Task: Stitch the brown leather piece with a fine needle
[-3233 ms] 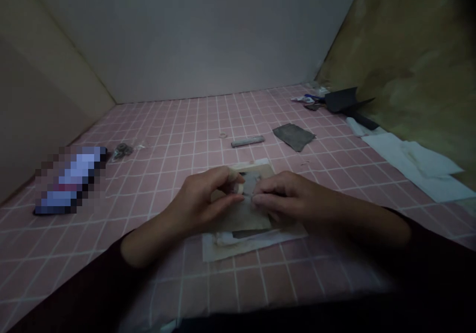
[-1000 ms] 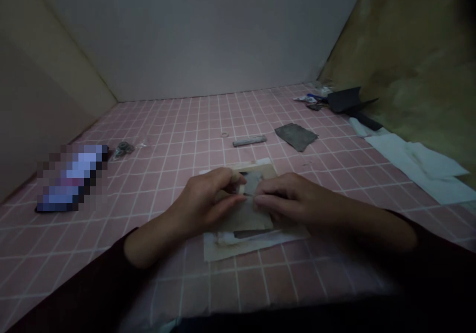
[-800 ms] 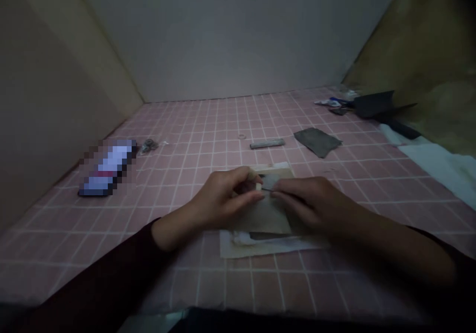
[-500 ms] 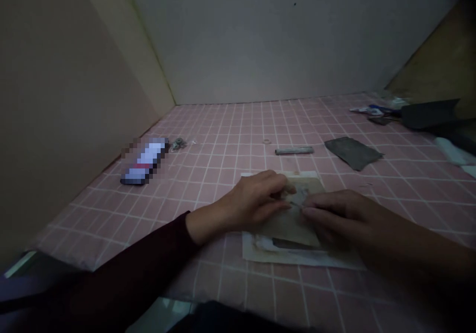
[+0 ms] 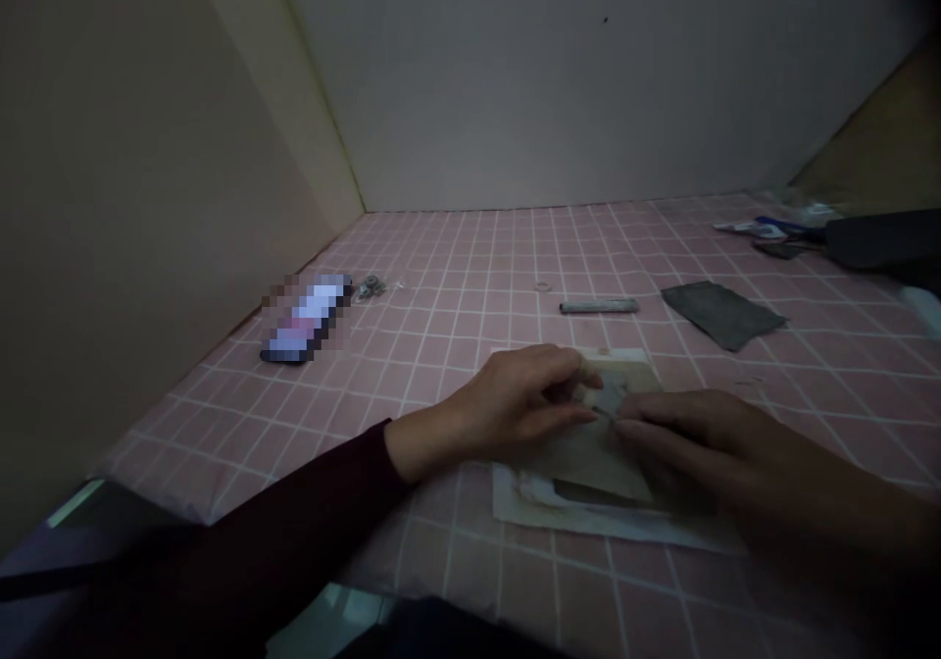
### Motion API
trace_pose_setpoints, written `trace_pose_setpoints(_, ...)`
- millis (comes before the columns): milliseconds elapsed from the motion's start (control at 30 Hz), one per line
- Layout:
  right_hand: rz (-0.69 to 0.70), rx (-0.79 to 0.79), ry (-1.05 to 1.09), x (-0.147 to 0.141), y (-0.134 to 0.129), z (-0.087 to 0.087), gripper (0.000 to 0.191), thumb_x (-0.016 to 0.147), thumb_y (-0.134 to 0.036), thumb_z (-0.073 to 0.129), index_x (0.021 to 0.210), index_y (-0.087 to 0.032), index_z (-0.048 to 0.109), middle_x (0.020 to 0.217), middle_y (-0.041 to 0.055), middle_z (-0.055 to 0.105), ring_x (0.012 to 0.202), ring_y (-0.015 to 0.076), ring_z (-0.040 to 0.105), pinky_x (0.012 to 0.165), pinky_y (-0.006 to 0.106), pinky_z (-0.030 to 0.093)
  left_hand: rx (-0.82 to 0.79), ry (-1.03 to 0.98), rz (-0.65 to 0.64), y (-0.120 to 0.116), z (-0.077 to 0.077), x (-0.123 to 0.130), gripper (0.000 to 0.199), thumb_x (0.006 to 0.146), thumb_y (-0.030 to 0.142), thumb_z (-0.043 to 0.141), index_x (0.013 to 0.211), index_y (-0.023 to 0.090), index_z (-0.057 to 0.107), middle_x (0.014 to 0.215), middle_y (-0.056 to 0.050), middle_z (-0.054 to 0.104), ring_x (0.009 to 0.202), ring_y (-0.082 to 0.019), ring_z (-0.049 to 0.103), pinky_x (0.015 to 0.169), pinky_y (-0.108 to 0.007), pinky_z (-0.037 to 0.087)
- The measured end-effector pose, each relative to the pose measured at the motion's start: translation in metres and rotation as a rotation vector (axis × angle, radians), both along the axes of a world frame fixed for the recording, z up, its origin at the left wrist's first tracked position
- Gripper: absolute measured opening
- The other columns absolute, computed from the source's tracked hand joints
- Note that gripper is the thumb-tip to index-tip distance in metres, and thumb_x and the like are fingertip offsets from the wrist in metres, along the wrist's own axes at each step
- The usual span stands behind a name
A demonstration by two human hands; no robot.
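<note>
one pale pc [image 5: 587, 397] held btwn fingertips

nearest, white paper [image 5: 513, 508] under a beige sheet [image 5: 588, 461]. above, l. hand [image 5: 525, 396] pinches the pale pc, thumb vs fingers; r. hand [image 5: 687, 433] clenched on a thin tool [image 5: 604, 411], can't tell if tip touches. farther: phone [image 5: 309, 321] at l., grey sheet [image 5: 722, 316] at r., grey rod [image 5: 599, 306] btwn, then pale ring [image 5: 542, 286].

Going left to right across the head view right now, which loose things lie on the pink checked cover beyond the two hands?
Phone with lit screen, small grey pieces, pale ring, grey stick, dark grey sheet, black object at the right edge.
</note>
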State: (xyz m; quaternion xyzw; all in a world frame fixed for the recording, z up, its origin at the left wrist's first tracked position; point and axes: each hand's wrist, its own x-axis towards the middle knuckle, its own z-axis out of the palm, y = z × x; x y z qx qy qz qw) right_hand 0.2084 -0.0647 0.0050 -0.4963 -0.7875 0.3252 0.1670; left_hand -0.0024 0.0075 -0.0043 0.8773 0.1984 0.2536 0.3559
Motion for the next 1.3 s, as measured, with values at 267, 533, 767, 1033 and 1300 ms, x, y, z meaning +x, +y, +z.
trace_pose_setpoints(267,-0.082,0.372,-0.142,0.002,0.000,-0.017,0.023,0.092,-0.027,0.039,0.084,-0.019,0.058,0.072,0.0041,0.062,0.063,0.0184,0.060,0.056,0.030,0.044,-0.296,-0.034,0.006,-0.001,-0.003,0.000,0.021,0.089,0.033,0.057,0.097,0.014,0.057,0.077,0.000,0.057,0.070,-0.011,0.056,0.064,-0.021,0.044)
trace_pose_setpoints(533,-0.019,0.201,-0.060,0.000,0.000,-0.007,0.030,0.094,-0.029,0.038,0.071,-0.021,0.054,0.061,0.0005,0.057,0.054,0.0149,0.055,0.051,0.027,0.041,-0.088,-0.009,0.022,0.000,0.002,0.000,0.020,0.087,0.030,0.060,0.097,0.013,0.059,0.083,-0.004,0.060,0.075,-0.013,0.057,0.069,-0.023,0.046)
trace_pose_setpoints(767,-0.084,0.299,-0.094,0.002,-0.001,-0.015,0.022,0.093,-0.027,0.040,0.080,-0.021,0.056,0.069,0.0021,0.060,0.060,0.0166,0.058,0.055,0.029,0.043,-0.124,-0.026,0.010,0.000,-0.001,-0.001,0.020,0.087,0.030,0.059,0.099,0.014,0.057,0.081,-0.002,0.060,0.075,-0.012,0.057,0.069,-0.022,0.046)
trace_pose_setpoints(1033,-0.052,0.208,-0.058,0.003,0.000,-0.012,0.026,0.093,-0.028,0.040,0.074,-0.021,0.056,0.064,-0.0001,0.058,0.057,0.0146,0.056,0.053,0.026,0.040,-0.094,0.027,0.008,0.000,0.002,-0.002,0.023,0.088,0.032,0.059,0.100,0.012,0.059,0.079,-0.002,0.060,0.072,-0.012,0.057,0.066,-0.021,0.045)
trace_pose_setpoints(1300,-0.035,0.104,-0.040,-0.003,-0.001,-0.004,0.033,0.095,-0.028,0.038,0.066,-0.020,0.052,0.058,-0.0008,0.054,0.054,0.0139,0.053,0.052,0.026,0.038,0.079,0.048,0.019,-0.001,0.001,-0.001,0.019,0.087,0.028,0.058,0.100,0.014,0.059,0.087,-0.005,0.062,0.079,-0.015,0.057,0.073,-0.027,0.046)
